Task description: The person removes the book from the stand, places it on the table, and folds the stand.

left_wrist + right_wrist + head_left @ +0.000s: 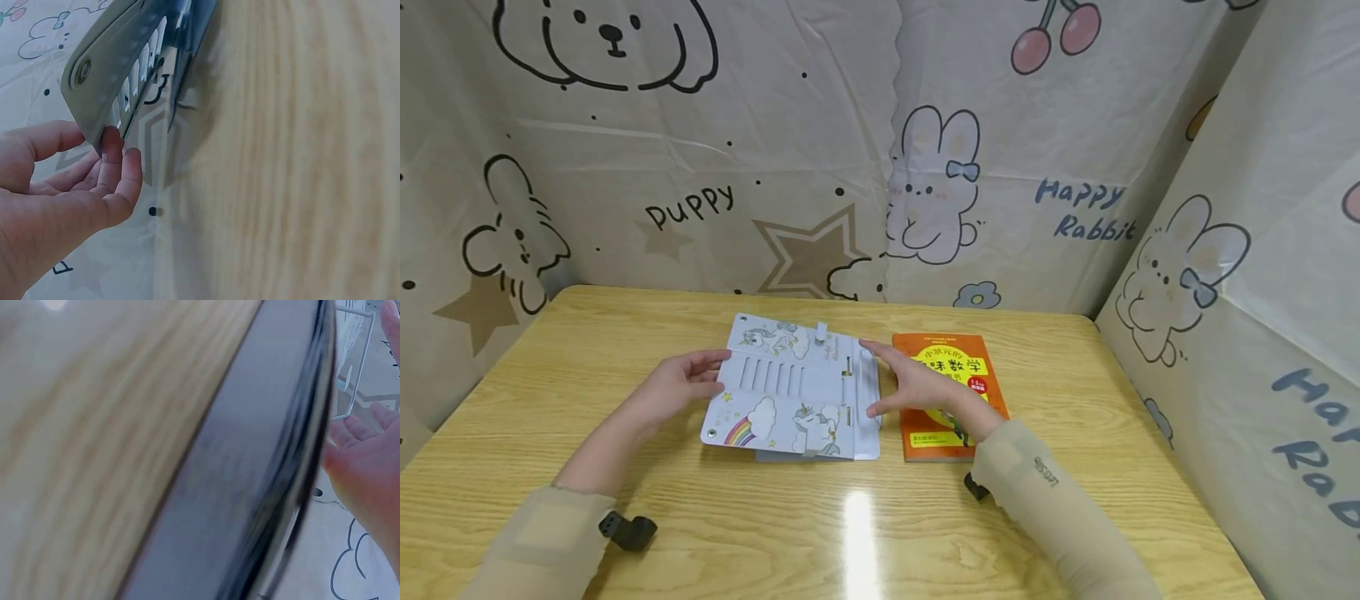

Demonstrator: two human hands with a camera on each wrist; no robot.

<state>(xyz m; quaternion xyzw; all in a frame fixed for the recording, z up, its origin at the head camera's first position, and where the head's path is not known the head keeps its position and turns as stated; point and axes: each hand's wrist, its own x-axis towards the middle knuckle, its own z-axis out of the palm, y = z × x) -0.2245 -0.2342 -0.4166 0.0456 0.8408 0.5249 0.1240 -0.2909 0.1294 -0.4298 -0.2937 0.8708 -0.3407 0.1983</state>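
A pale folding book stand [790, 387], printed with unicorns and a rainbow, is tilted over the table in the head view. Its front plate has a row of slots, and a second panel shows below it. My left hand [681, 383] pinches the left edge; the left wrist view has the plate's corner between thumb and fingers. At the right side, my right hand [917, 383] spreads its thumb and fingers along the edge. In the right wrist view its fingers touch a white wire bracket [359, 362] on the stand.
An orange book [932, 446] with Chinese lettering lies right of the stand, partly under my right forearm. The wood-grain table [760, 533] ends at a printed cloth [820, 150] behind and at both sides. A black device [628, 531] sits at my left wrist.
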